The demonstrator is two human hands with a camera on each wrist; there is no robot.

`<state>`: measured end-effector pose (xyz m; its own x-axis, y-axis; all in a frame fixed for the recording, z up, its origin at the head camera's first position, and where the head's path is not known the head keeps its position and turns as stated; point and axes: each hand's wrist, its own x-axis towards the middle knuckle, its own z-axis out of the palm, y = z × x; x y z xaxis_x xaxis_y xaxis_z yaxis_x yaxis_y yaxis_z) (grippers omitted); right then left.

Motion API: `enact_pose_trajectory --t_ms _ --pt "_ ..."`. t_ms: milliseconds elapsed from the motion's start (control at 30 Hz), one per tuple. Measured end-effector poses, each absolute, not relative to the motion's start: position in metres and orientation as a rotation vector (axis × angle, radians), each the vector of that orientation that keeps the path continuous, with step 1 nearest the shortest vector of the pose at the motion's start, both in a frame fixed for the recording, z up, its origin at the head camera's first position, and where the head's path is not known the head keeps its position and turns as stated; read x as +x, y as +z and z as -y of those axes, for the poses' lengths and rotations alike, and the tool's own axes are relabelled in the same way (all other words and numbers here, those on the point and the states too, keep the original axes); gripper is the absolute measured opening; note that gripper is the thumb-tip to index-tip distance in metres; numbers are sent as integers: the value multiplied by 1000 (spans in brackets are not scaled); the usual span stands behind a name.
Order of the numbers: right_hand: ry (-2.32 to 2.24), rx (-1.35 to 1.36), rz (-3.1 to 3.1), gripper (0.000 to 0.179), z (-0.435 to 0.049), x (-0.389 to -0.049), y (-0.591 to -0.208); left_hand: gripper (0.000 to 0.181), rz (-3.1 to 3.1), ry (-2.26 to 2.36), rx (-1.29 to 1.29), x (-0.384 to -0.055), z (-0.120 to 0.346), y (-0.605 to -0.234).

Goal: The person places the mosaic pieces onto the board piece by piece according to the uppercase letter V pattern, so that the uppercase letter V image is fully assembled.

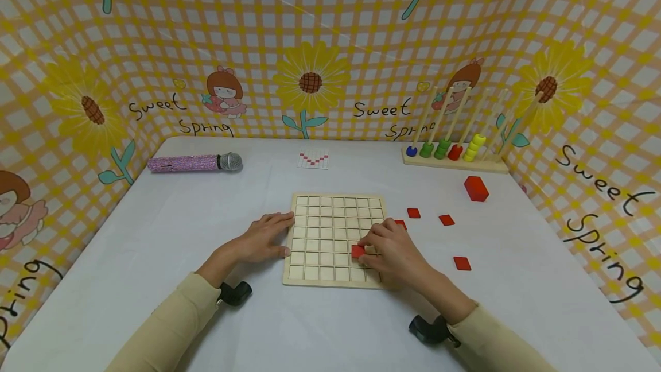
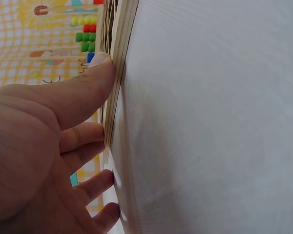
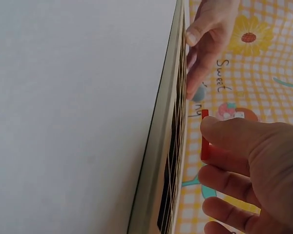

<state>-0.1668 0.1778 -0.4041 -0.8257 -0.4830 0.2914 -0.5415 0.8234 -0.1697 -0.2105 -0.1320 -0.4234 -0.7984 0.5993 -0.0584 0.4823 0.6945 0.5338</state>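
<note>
The right hand [image 1: 395,251] pinched a thin red square tile [image 1: 357,252] between its thumb and fingers, just above the lower right part of a pale wooden gridded board [image 1: 312,233]. The left hand [image 1: 265,238] gripped nothing; its fingers were relaxed, with the thumb touching the board's left edge. Right of the board, on the white-covered counter [image 1: 330,332], lay loose flat red tiles [image 1: 462,263], with a chunky red block [image 1: 475,189] beyond them, near a wooden bead rack [image 1: 454,163].
</note>
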Motion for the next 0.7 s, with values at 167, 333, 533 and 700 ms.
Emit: enact_pose_trajectory --t_ms 167,333,533,700 --pt "405 817 2777 25 -172 -166 -406 72 -2687 731 858 -211 132 -424" --pt "394 816 2798 24 -166 -165 -408 72 -2686 726 846 -212 131 -424" --pt "370 800 2842 22 -160 -166 -409 72 -2695 727 840 -212 131 -425" --pt "353 839 2823 21 -157 -166 -411 72 -2697 728 848 -211 131 -426"
